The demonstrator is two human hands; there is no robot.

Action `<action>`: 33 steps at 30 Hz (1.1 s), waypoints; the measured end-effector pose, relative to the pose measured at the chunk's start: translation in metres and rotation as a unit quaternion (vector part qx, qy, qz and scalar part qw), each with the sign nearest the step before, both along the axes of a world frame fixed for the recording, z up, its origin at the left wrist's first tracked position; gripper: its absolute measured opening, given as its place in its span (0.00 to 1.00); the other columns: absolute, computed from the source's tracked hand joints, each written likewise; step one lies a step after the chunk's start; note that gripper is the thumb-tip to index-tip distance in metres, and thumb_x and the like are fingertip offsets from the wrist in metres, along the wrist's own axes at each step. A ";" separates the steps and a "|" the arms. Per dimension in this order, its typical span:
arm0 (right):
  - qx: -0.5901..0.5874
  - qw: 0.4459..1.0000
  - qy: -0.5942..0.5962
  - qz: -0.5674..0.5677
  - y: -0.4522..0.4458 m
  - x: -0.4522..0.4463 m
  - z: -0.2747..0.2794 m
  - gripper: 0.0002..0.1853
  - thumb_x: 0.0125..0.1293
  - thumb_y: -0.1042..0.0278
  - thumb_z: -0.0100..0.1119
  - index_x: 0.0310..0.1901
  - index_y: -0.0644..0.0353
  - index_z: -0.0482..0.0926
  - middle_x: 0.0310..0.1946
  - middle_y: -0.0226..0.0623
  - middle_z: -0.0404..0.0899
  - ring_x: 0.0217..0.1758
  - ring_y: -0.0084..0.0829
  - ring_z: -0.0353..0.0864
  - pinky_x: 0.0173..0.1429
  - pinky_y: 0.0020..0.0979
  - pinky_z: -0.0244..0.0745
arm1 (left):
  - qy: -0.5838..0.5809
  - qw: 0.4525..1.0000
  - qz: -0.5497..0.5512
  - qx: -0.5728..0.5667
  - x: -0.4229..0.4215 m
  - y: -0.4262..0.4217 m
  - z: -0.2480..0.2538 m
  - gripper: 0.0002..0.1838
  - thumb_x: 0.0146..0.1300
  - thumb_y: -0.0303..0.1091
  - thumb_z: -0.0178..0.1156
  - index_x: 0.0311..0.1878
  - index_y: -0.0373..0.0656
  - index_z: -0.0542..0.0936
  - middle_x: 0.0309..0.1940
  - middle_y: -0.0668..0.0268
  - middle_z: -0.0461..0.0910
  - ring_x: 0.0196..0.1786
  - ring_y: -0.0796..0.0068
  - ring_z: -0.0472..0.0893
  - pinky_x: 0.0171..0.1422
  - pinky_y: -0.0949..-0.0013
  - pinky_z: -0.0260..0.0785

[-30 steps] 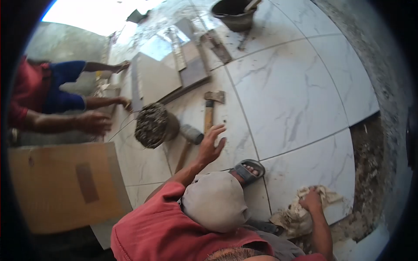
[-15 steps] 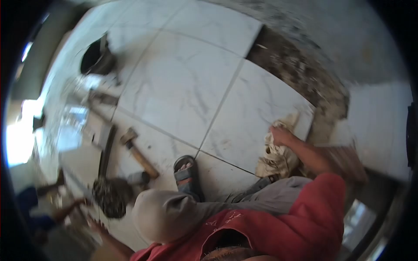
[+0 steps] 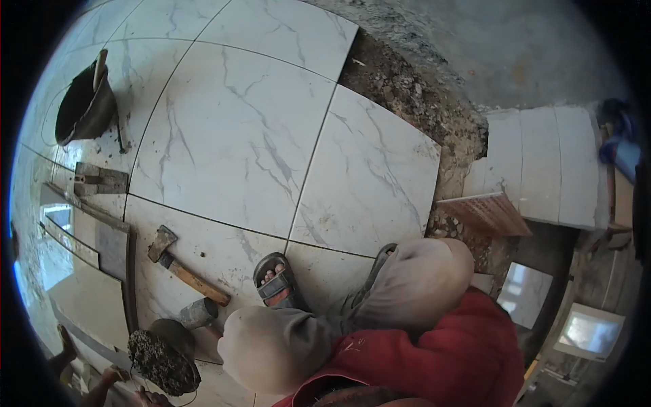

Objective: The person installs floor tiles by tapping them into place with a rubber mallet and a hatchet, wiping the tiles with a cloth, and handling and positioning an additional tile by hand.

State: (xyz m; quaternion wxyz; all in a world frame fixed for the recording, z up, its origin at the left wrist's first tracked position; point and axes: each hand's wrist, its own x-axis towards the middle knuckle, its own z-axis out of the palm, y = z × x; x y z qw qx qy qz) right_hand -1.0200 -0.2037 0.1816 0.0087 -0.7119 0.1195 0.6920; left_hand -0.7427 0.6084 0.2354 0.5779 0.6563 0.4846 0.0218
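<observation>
At the bottom left edge, my left hand (image 3: 150,399) shows only in part, its visible fingers stretched out and nothing seen in them. It is just below a black bucket (image 3: 173,336) full of grey mortar (image 3: 161,365). My right hand is out of view; only the red sleeve (image 3: 468,346) on that side shows. A rubber mallet (image 3: 199,313) lies beside the bucket. Further up, a hammer (image 3: 193,279) with a wooden handle rests on the marbled floor tiles (image 3: 237,136).
Another person's hand (image 3: 112,376) is left of the bucket. A second black bucket (image 3: 88,105) stands at upper left, near a trowel-like tool (image 3: 102,180). Cut tiles (image 3: 91,298) lie at left. Rubble (image 3: 413,88) borders the tiles; a tile piece (image 3: 488,214) leans at right.
My right hand and the beige cloth it held have gone out of view. My left hand appears lower, at the frame's edge. The view has shifted, and my right knee appears raised.
</observation>
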 end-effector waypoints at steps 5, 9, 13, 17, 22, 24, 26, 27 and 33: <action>-0.041 0.997 -0.026 -0.052 0.008 0.027 0.012 0.19 0.57 0.62 0.59 0.50 0.57 0.78 0.43 0.43 0.82 0.47 0.42 0.81 0.50 0.40 0.76 | 0.026 0.994 -0.030 -0.103 -0.003 0.023 0.027 0.26 0.70 0.46 0.53 0.63 0.39 0.67 0.24 0.72 0.69 0.22 0.80 0.67 0.25 0.76 0.63; -0.085 0.985 -0.107 -0.104 -0.009 0.062 0.008 0.18 0.57 0.60 0.59 0.48 0.57 0.79 0.44 0.43 0.82 0.48 0.41 0.81 0.50 0.39 0.76 | 0.020 0.995 0.074 -0.068 0.013 -0.009 0.036 0.24 0.73 0.48 0.46 0.62 0.39 0.68 0.16 0.79 0.55 0.13 0.90 0.50 0.13 0.79 0.43; -0.098 0.958 -0.215 -0.159 -0.035 0.112 -0.004 0.17 0.58 0.59 0.60 0.46 0.58 0.79 0.44 0.43 0.82 0.48 0.40 0.81 0.50 0.38 0.76 | -0.002 0.998 0.025 -0.058 0.023 -0.038 0.051 0.24 0.73 0.48 0.46 0.62 0.39 0.68 0.15 0.79 0.55 0.13 0.90 0.50 0.13 0.79 0.44; -0.031 0.920 -0.331 -0.210 -0.046 0.180 -0.030 0.16 0.59 0.58 0.60 0.45 0.58 0.80 0.44 0.43 0.82 0.48 0.39 0.81 0.51 0.37 0.75 | -0.022 0.999 -0.020 -0.044 0.031 -0.076 0.079 0.25 0.73 0.48 0.47 0.62 0.38 0.68 0.15 0.79 0.55 0.13 0.90 0.50 0.13 0.79 0.45; 0.257 0.852 -0.372 -0.262 0.016 0.278 -0.096 0.16 0.59 0.57 0.61 0.43 0.59 0.81 0.44 0.42 0.82 0.48 0.38 0.81 0.52 0.35 0.75 | -0.187 0.951 -0.173 0.176 0.051 -0.114 0.086 0.29 0.72 0.51 0.47 0.62 0.34 0.67 0.14 0.77 0.61 0.15 0.87 0.65 0.17 0.84 0.54; 0.434 0.774 -0.378 -0.264 0.062 0.300 -0.124 0.18 0.63 0.54 0.59 0.45 0.61 0.79 0.41 0.38 0.82 0.43 0.28 0.79 0.47 0.33 0.76 | -0.335 0.837 -0.265 0.342 0.058 -0.137 0.100 0.30 0.71 0.53 0.47 0.62 0.33 0.67 0.15 0.75 0.65 0.18 0.85 0.71 0.19 0.85 0.59; 0.527 0.728 -0.167 -0.405 0.098 0.315 -0.105 0.30 0.66 0.48 0.57 0.60 0.63 0.69 0.48 0.42 0.77 0.45 0.30 0.79 0.47 0.30 0.77 | -0.019 0.955 -0.295 -0.005 0.078 -0.181 0.161 0.29 0.73 0.49 0.44 0.65 0.33 0.64 0.23 0.69 0.72 0.29 0.81 0.80 0.27 0.85 0.66; 0.569 0.697 -0.147 -0.410 0.109 0.320 -0.098 0.34 0.66 0.47 0.56 0.64 0.65 0.63 0.51 0.45 0.74 0.46 0.32 0.79 0.47 0.30 0.78 | -0.060 0.968 -0.239 0.047 0.082 -0.260 0.165 0.29 0.74 0.49 0.43 0.65 0.32 0.64 0.24 0.69 0.72 0.30 0.83 0.79 0.27 0.85 0.65; 0.662 0.511 -0.069 -0.544 0.072 0.328 -0.064 0.53 0.62 0.36 0.56 0.73 0.59 0.37 0.68 0.44 0.57 0.67 0.43 0.65 0.65 0.39 0.69 | -0.028 0.899 -0.401 -0.176 0.133 -0.426 0.160 0.35 0.62 0.62 0.55 0.65 0.49 0.70 0.20 0.69 0.71 0.13 0.78 0.64 0.12 0.72 0.56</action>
